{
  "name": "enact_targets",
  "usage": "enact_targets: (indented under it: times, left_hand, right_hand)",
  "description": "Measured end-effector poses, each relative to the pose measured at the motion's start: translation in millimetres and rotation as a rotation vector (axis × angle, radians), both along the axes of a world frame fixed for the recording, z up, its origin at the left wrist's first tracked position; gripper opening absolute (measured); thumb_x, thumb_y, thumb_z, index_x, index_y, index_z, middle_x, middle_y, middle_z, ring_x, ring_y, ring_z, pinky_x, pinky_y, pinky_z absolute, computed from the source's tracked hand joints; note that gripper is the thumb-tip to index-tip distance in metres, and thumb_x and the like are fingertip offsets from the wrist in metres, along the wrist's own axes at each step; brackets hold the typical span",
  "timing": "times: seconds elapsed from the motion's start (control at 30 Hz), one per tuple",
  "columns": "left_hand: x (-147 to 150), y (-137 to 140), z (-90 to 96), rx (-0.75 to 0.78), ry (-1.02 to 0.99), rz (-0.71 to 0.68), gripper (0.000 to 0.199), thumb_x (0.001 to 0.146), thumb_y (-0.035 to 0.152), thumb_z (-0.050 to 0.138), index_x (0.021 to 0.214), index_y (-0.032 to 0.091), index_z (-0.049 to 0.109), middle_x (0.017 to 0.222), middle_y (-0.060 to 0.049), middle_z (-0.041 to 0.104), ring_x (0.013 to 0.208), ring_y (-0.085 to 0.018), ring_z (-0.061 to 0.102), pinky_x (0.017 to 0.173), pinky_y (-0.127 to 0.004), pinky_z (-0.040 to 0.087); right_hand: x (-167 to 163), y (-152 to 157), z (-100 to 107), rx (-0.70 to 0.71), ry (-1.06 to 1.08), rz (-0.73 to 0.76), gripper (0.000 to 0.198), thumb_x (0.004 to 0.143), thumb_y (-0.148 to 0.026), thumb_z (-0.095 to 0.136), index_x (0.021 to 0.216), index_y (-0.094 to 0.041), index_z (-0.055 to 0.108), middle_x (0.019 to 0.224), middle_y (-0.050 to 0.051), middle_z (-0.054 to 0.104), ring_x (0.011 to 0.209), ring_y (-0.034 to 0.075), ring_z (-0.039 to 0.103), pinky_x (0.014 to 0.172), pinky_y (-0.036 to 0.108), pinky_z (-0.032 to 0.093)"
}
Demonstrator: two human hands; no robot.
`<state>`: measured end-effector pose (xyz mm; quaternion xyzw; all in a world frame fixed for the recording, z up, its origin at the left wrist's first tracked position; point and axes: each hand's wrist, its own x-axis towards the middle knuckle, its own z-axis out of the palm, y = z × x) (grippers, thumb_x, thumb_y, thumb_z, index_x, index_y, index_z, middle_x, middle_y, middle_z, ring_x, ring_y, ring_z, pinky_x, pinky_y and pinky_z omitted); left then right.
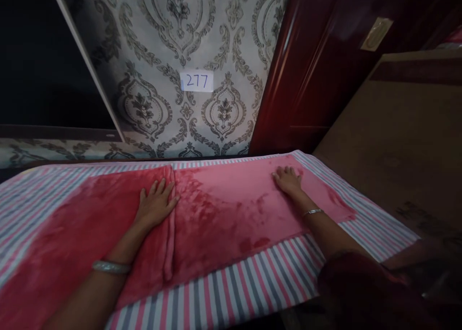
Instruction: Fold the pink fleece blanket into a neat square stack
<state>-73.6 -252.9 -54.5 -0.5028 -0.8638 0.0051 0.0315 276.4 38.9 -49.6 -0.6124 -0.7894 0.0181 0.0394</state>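
Observation:
A plush red-pink blanket [231,209] is spread over a striped cloth [231,291] on a table. Its left part is folded over in layers, with the folded edge running front to back near the middle. My left hand [155,207] rests flat on that folded part, fingers spread, close to the edge. Toward the far right end, my right hand [288,179] lies on the single, lighter-looking layer with its fingers apart. Neither hand grips the fabric. Darker brushed patches show in the pile between the hands.
Behind the table stands a patterned wall with a paper label [197,81] reading 277. A dark screen [50,60] hangs at the left. A dark red door [306,65] and a large cardboard box [404,142] are at the right, the box close to the table's right end.

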Motion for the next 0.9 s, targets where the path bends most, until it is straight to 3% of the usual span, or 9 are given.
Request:
enact_targets:
  times: [0.2, 0.27, 0.37, 0.5, 0.6, 0.7, 0.8, 0.9]
  left_hand:
    - [0.0, 1.0, 0.7, 0.024, -0.007, -0.011, 0.065, 0.101, 0.048, 0.033, 0.159, 0.019, 0.034, 0.166, -0.017, 0.028, 0.153, -0.037, 0.024, 0.118, -0.066, 0.023]
    - [-0.4, 1.8, 1.6, 0.024, -0.018, -0.012, 0.066, 0.100, 0.049, 0.033, 0.159, 0.019, 0.034, 0.167, -0.017, 0.026, 0.153, -0.038, 0.023, 0.118, -0.066, 0.023]
    - [-0.5, 3.2, 3.7, 0.028, -0.033, -0.009, 0.067, 0.100, 0.050, 0.032, 0.159, 0.019, 0.034, 0.168, -0.016, 0.024, 0.154, -0.039, 0.021, 0.118, -0.067, 0.023]
    - [1.0, 4.8, 6.7, 0.033, -0.061, -0.010, 0.068, 0.099, 0.051, 0.030, 0.160, 0.020, 0.033, 0.168, -0.016, 0.025, 0.154, -0.040, 0.020, 0.118, -0.068, 0.021]
    - [2.2, 4.8, 7.7, 0.042, -0.067, 0.003, 0.069, 0.099, 0.052, 0.028, 0.160, 0.019, 0.033, 0.167, -0.017, 0.025, 0.153, -0.040, 0.021, 0.117, -0.068, 0.021]
    - [2.8, 3.2, 7.5, 0.081, -0.072, -0.027, 0.071, 0.099, 0.055, 0.026, 0.160, 0.018, 0.033, 0.167, -0.018, 0.026, 0.152, -0.042, 0.022, 0.116, -0.069, 0.022]
    - [4.6, 2.2, 6.5, 0.105, -0.071, -0.067, 0.074, 0.098, 0.057, 0.025, 0.159, 0.017, 0.033, 0.165, -0.019, 0.031, 0.152, -0.042, 0.024, 0.116, -0.069, 0.023]
    - [6.9, 3.3, 5.9, 0.094, -0.052, -0.035, 0.072, 0.098, 0.055, 0.026, 0.158, 0.017, 0.036, 0.164, -0.018, 0.033, 0.152, -0.041, 0.024, 0.116, -0.068, 0.024]
  right_hand:
    - [-34.0, -95.0, -17.8, 0.009, 0.022, 0.686, 0.060, 0.104, -0.054, 0.034, 0.160, -0.034, 0.031, 0.170, 0.005, 0.019, 0.156, 0.030, 0.015, 0.121, 0.061, 0.019]
    - [-36.3, -105.9, -24.7, -0.021, 0.020, 0.790, 0.059, 0.104, -0.056, 0.034, 0.160, -0.037, 0.031, 0.169, 0.003, 0.021, 0.156, 0.029, 0.017, 0.121, 0.060, 0.019]
    - [-6.9, -84.2, -29.2, -0.027, 0.022, 0.649, 0.058, 0.104, -0.053, 0.034, 0.159, -0.034, 0.034, 0.169, 0.004, 0.024, 0.156, 0.029, 0.020, 0.121, 0.059, 0.019]
    - [65.1, -35.4, -24.0, 0.011, 0.012, 0.225, 0.056, 0.106, -0.047, 0.030, 0.158, -0.028, 0.037, 0.168, 0.010, 0.027, 0.154, 0.032, 0.024, 0.118, 0.064, 0.023]
    - [93.9, -32.6, -19.6, 0.085, 0.010, 0.061, 0.060, 0.104, -0.051, 0.031, 0.156, -0.023, 0.040, 0.165, 0.017, 0.031, 0.152, 0.040, 0.026, 0.113, 0.071, 0.026]
    - [85.2, -62.6, -23.9, 0.126, 0.047, 0.299, 0.063, 0.103, -0.057, 0.032, 0.159, -0.029, 0.035, 0.168, 0.013, 0.026, 0.154, 0.039, 0.020, 0.115, 0.070, 0.023]
    - [65.3, -95.6, -34.9, 0.052, 0.046, 0.572, 0.062, 0.103, -0.057, 0.033, 0.161, -0.036, 0.028, 0.170, 0.005, 0.020, 0.156, 0.034, 0.014, 0.119, 0.064, 0.020]
    - [58.1, -110.3, -43.3, -0.017, 0.045, 0.601, 0.063, 0.104, -0.055, 0.034, 0.163, -0.035, 0.023, 0.171, 0.003, 0.017, 0.157, 0.031, 0.012, 0.121, 0.062, 0.018]
